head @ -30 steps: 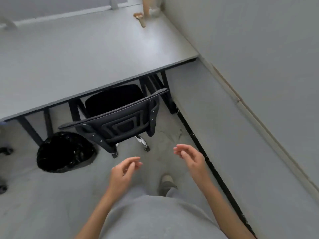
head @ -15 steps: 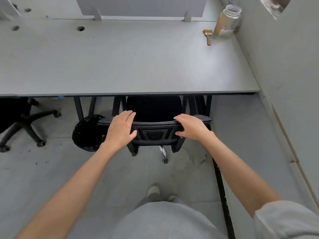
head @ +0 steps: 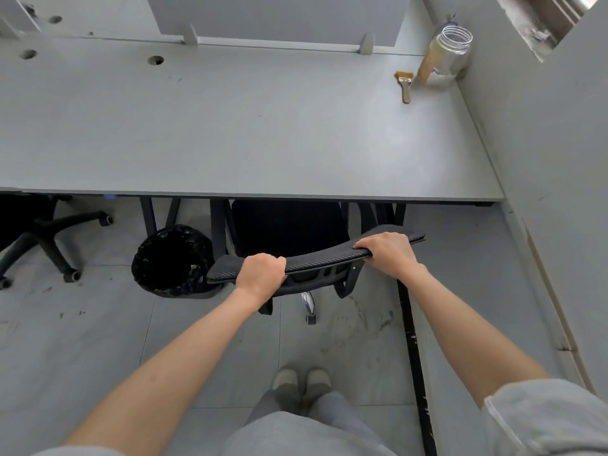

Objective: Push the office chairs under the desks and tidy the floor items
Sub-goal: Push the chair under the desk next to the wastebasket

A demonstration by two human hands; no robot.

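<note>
Both the left hand and right hand are clenched on the chair backrest's top edge; on castors, it should roll easily under the worktop.

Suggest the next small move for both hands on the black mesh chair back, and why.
Probably a short push forward, squaring the tilted back. The left hand and right hand both grip the top edge of the black mesh office chair; its seat is already partly under the grey desk, but the back still stands out.
</note>
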